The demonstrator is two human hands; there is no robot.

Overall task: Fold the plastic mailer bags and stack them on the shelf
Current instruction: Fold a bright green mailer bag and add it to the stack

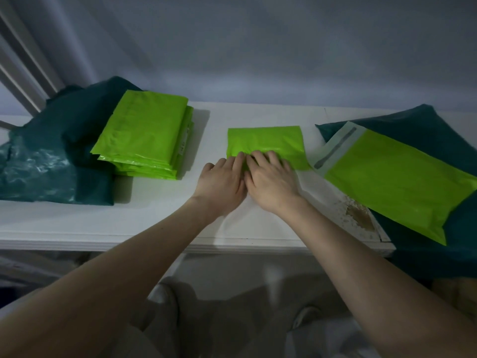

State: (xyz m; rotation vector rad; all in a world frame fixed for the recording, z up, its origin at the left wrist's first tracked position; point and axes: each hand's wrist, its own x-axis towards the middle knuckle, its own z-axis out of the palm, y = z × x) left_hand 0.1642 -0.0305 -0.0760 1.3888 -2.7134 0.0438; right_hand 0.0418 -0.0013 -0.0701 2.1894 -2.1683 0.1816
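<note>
A folded lime-green mailer bag [265, 142] lies flat in the middle of the white shelf [154, 218]. My left hand [222, 180] and my right hand [271, 179] sit side by side on its near edge, fingers stretched flat and pressing the plastic down. At the left, a stack of folded green mailers [147, 135] rests partly on a dark teal bag [44, 161]. To the right, an unfolded green mailer [397, 182] with a pale adhesive flap lies at an angle on another teal bag [426, 125].
A wall rises right behind the shelf. The shelf's surface is chipped and stained brown [360, 215] near its right front corner. Below the front edge I see my legs and pale fabric.
</note>
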